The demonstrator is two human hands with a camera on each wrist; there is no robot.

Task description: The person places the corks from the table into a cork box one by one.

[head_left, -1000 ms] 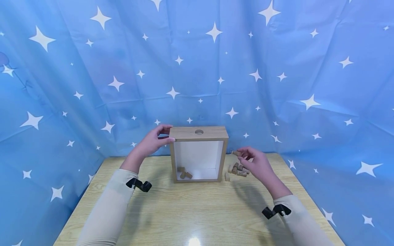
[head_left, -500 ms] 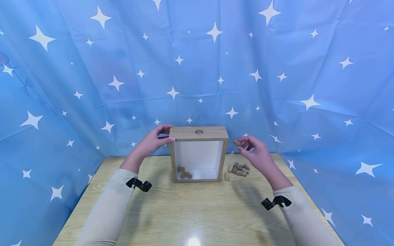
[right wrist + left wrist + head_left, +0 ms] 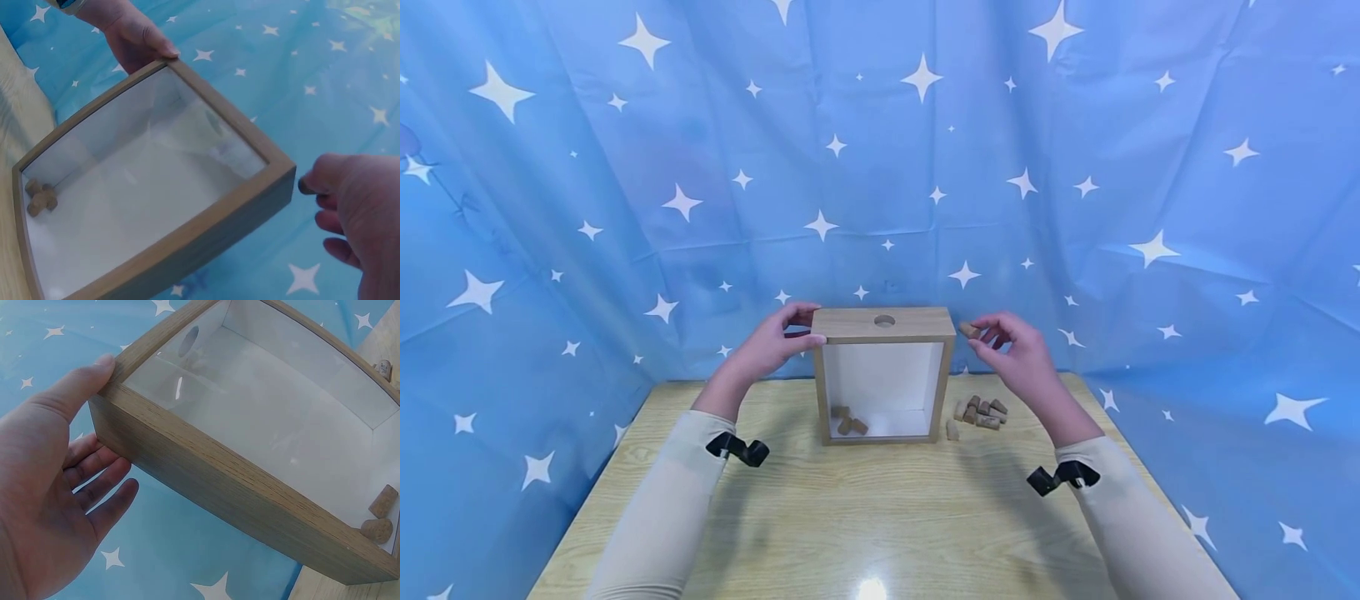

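Note:
A wooden shadow box (image 3: 822, 392) with a clear front and a round hole (image 3: 884, 321) in its top stands upright on the table. Several corks (image 3: 844, 425) lie inside at its bottom left. My left hand (image 3: 769, 343) grips the box's upper left corner, thumb on the front edge and fingers behind, as the left wrist view shows. My right hand (image 3: 1017, 354) pinches one cork (image 3: 970, 330) between thumb and fingertips, just right of the box's upper right corner and apart from it. In the right wrist view only the dark end of that cork (image 3: 305, 186) shows.
Several loose corks (image 3: 988, 422) lie on the wooden table (image 3: 850, 517) to the right of the box, one standing (image 3: 952, 431) near its lower right corner. A blue star-patterned cloth (image 3: 887, 167) hangs close behind the box.
My right hand has lifted its cork from beside the pile on the table up to the height of the box's top, moving slightly left. My left hand and the box have stayed put.

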